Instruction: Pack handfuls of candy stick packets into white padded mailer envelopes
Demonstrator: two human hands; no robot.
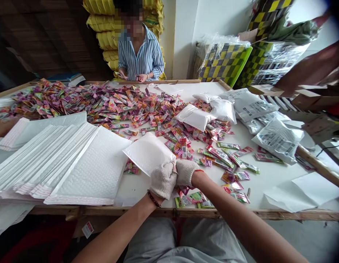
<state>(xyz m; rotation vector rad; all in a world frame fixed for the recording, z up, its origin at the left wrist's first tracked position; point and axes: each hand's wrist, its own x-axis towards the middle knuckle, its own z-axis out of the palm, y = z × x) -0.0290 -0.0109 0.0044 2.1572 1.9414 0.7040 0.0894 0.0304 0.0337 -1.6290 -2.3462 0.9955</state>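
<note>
In the head view a white padded mailer [149, 153] is held tilted above the table, its far end pointing away from me. My left hand [164, 179], in a pale knit glove with a beaded bracelet at the wrist, is closed on the mailer's near end. Pressed up beside it, my right hand [187, 172], gloved too, is closed at the same end; its fingertips are partly hidden. Small colourful stick packets [196, 197] lie under and around both hands. To the left, a fanned stack of flat padded mailers [95, 164] rests on the table.
A large heap of stick packets [103, 98] covers the far side. Filled white mailers [195, 117] lie on it, and labelled parcels [279, 138] lie at the right. White paper [303, 190] is near the front edge. A person in a striped shirt [140, 54] stands opposite, holding packets.
</note>
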